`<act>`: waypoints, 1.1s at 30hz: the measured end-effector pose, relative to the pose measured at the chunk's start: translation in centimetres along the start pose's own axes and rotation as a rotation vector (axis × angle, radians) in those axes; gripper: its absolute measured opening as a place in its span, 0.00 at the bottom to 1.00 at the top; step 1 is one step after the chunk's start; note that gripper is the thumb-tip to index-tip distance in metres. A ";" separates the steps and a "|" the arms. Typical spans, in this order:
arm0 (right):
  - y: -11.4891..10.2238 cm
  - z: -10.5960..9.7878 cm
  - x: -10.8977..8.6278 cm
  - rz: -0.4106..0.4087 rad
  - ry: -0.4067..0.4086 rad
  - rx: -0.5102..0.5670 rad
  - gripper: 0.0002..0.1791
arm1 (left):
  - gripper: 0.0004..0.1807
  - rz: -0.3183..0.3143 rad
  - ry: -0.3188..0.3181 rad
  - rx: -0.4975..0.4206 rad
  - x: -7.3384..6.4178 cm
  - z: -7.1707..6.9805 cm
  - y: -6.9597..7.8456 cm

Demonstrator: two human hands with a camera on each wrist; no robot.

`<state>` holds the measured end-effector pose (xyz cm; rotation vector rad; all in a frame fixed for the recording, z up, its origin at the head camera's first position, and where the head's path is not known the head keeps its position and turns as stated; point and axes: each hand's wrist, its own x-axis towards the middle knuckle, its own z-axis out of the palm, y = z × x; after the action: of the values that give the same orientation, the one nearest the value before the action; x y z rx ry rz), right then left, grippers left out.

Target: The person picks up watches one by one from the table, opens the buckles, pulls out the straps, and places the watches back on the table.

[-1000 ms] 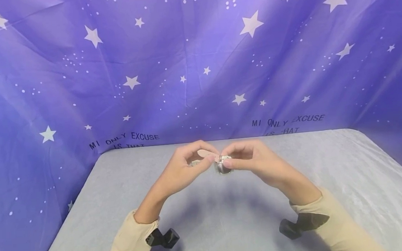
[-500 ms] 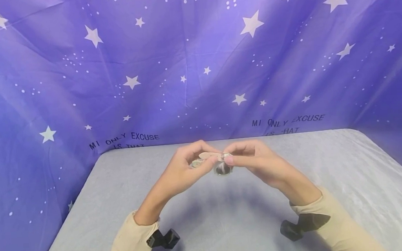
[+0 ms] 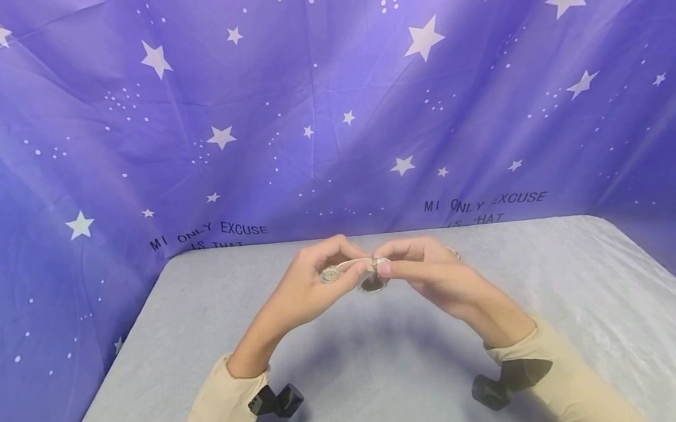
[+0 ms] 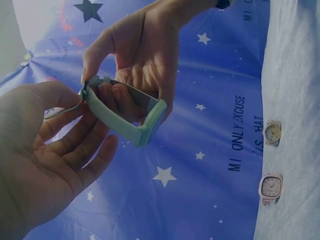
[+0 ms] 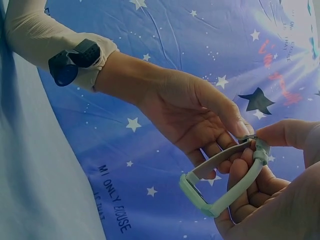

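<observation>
A pale green wristwatch (image 4: 116,119) is held up between both hands, its strap bent into a loop. In the head view the watch case (image 3: 372,284) hangs below the fingertips. My left hand (image 3: 310,279) pinches one strap end between thumb and fingers. Thumb and fingers of my right hand (image 3: 438,270) pinch the strap at the metal buckle (image 4: 85,93), where the two strap ends meet. Fingers of the right hand reach inside the loop in the right wrist view. Fingertips hide part of the buckle.
On the grey cloth-covered table (image 3: 380,366) lie a pink square watch (image 4: 271,186) and a small round-dial watch (image 4: 272,133), beyond the hands. A purple starry curtain (image 3: 318,106) hangs behind the table. Black wrist cameras (image 3: 275,401) sit at both sleeves.
The strap end near the left fingers has tilted from showing its flat side to nearly edge-on. The hanging case has tipped slightly. Both hands stay in almost the same place.
</observation>
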<state>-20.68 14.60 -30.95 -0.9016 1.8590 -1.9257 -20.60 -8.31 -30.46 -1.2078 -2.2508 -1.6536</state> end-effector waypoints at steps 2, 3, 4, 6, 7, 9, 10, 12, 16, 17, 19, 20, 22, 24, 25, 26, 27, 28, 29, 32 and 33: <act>0.0 0.0 0.0 0.008 0.000 0.002 0.13 | 0.02 0.002 0.004 0.008 0.1 0.0 -0.1; 0.0 -0.1 0.0 0.012 -0.003 0.006 0.13 | 0.02 0.004 0.004 0.011 0.1 0.1 -0.1; 0.0 -0.1 0.0 0.014 -0.008 0.009 0.13 | 0.02 0.006 0.004 0.013 0.1 0.1 -0.1; -0.1 -0.1 0.0 0.014 -0.017 0.015 0.14 | 0.02 0.013 0.006 0.017 0.1 0.1 -0.2; -0.1 -0.1 0.0 0.015 -0.021 0.017 0.14 | 0.02 0.015 0.007 0.016 0.1 0.1 -0.2; -0.2 0.0 0.0 0.013 -0.031 0.019 0.14 | 0.02 0.016 0.009 0.013 0.2 0.1 -0.2; -0.3 0.0 0.0 0.012 -0.033 0.016 0.13 | 0.02 0.015 0.009 0.010 0.2 0.1 -0.2; -0.4 0.0 -0.1 0.009 -0.037 0.007 0.13 | 0.02 0.007 0.009 -0.005 0.1 0.0 -0.1; -0.8 0.0 -0.3 0.021 -0.031 -0.023 0.11 | 0.03 -0.020 -0.005 -0.042 0.0 -0.1 0.1; -0.9 0.0 -0.4 0.026 -0.024 -0.032 0.11 | 0.03 -0.027 -0.010 -0.053 -0.1 -0.1 0.2; -1.1 0.1 -0.5 0.036 -0.001 -0.053 0.10 | 0.04 -0.042 -0.015 -0.069 -0.1 -0.2 0.4; -1.2 0.2 -0.6 0.040 0.017 -0.070 0.09 | 0.04 -0.047 -0.016 -0.075 -0.2 -0.2 0.5; -1.3 0.3 -0.7 0.040 0.059 -0.104 0.07 | 0.04 -0.057 -0.015 -0.082 -0.2 -0.2 0.5; -1.5 0.5 -0.7 0.036 0.107 -0.141 0.07 | 0.04 -0.068 -0.010 -0.083 -0.2 -0.2 0.6; -1.6 0.6 -0.7 0.025 0.130 -0.168 0.08 | 0.04 -0.072 -0.007 -0.077 -0.3 -0.2 0.6; -1.7 0.7 -0.8 0.009 0.149 -0.198 0.09 | 0.04 -0.077 -0.005 -0.072 -0.3 -0.2 0.6; -1.7 0.8 -0.8 -0.015 0.166 -0.232 0.10 | 0.04 -0.080 -0.002 -0.064 -0.3 -0.2 0.6; -1.8 0.9 -0.9 -0.042 0.179 -0.274 0.11 | 0.04 -0.082 0.001 -0.057 -0.2 -0.2 0.6; -1.8 1.0 -0.9 -0.076 0.190 -0.320 0.11 | 0.04 -0.085 0.005 -0.047 -0.2 -0.2 0.6; -1.8 1.1 -0.9 -0.176 0.215 -0.463 0.09 | 0.04 -0.091 0.017 -0.016 -0.2 -0.2 0.7; -1.8 1.2 -1.0 -0.203 0.223 -0.503 0.09 | 0.04 -0.092 0.022 -0.006 -0.2 -0.1 0.7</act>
<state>-18.82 14.46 -29.45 -1.0897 2.5423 -1.7507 -20.09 -8.49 -30.01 -1.0977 -2.3226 -1.6976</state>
